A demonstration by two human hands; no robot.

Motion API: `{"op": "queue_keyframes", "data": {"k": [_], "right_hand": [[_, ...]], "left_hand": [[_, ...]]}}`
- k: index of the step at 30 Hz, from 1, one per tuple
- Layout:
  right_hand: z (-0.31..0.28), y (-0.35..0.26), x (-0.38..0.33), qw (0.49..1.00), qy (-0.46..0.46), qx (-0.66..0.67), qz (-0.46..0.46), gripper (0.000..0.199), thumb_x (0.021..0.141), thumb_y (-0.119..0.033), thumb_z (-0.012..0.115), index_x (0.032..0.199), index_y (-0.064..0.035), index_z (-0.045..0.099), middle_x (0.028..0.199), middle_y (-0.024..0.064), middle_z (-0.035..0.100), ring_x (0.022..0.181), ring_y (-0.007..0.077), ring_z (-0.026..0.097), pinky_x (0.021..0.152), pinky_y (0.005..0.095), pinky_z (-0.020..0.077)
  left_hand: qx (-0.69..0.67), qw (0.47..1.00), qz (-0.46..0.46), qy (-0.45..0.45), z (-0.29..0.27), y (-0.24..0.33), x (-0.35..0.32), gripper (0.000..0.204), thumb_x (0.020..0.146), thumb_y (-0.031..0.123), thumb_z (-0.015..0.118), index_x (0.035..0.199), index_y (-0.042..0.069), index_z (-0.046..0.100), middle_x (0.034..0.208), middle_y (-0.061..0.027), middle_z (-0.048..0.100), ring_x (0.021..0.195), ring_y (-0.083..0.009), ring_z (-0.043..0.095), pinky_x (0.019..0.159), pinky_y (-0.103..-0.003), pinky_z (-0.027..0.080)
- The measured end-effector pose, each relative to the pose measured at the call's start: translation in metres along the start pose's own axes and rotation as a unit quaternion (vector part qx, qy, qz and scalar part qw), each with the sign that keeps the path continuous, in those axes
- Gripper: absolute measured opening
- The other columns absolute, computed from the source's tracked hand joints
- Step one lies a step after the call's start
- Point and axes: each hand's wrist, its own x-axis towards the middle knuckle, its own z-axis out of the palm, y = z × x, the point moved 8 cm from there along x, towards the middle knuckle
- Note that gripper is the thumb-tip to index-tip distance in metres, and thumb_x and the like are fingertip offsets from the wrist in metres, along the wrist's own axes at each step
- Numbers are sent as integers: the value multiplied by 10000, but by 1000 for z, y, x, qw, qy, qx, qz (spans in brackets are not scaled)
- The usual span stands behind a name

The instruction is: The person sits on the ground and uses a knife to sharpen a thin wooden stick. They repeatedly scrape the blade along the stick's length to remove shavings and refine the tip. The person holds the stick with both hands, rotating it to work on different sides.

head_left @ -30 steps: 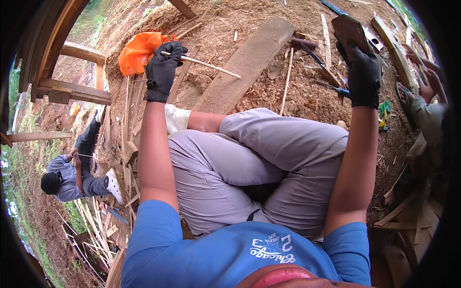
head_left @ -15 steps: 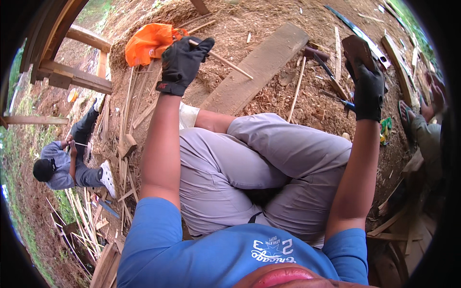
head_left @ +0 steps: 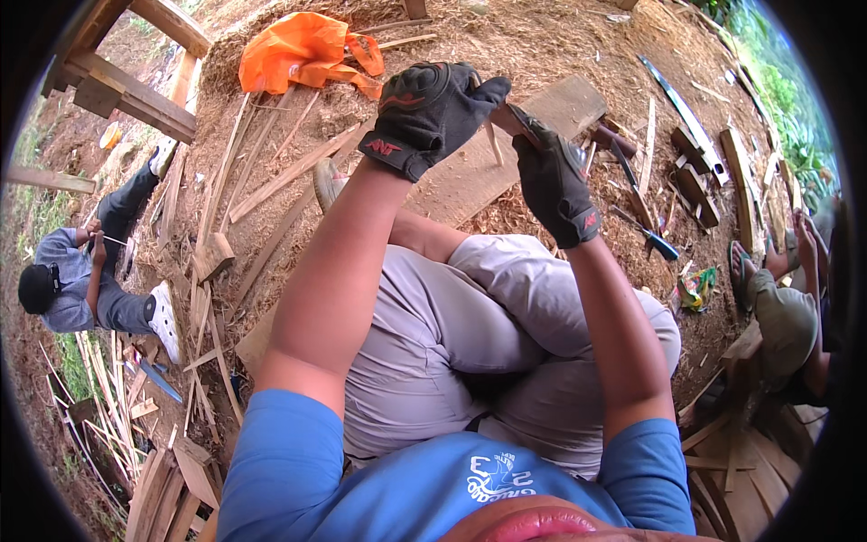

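My left hand (head_left: 432, 113), in a black work glove, is closed around a thin wooden stick (head_left: 495, 146) that slants down in front of me. In my gloved right hand (head_left: 555, 185) is a flat brown wooden block (head_left: 517, 125). Its end is close against the upper part of the stick, by my left fingers; whether they touch I cannot tell. Both hands are raised above my crossed legs. Beneath them a wide wooden plank (head_left: 470, 194) lies on ground strewn with shavings.
An orange bag (head_left: 298, 54) lies ahead on the left. Dark wooden blocks (head_left: 695, 194), a tool with a blue handle (head_left: 662, 245) and a long metal blade (head_left: 673, 104) lie on the right. One person (head_left: 68, 289) sits at left, another (head_left: 786, 298) at right.
My right hand has swung left with the brown block, up to the stick. My left hand has moved right, and the stick now points more steeply down.
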Motion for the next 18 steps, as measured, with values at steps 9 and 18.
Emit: {"op": "queue_keyframes", "data": {"k": [9, 18], "right_hand": [[36, -3, -13, 998, 29, -32, -43, 431, 998, -99, 507, 1410, -121, 631, 913, 262, 700, 807, 436, 691, 716, 523, 537], [40, 2, -10, 998, 63, -20, -6, 265, 1005, -151, 568, 1216, -63, 702, 864, 249, 671, 793, 446, 659, 696, 523, 502]], "left_hand": [[-7, 1000, -10, -6, -7, -9, -2, 565, 953, 610, 644, 810, 72, 742, 757, -168, 719, 757, -380, 712, 684, -472, 539], [-16, 999, -34, -25, -1, -9, -2, 544, 959, 610, 647, 798, 102, 752, 736, -140, 716, 722, -343, 698, 682, -454, 530]]}}
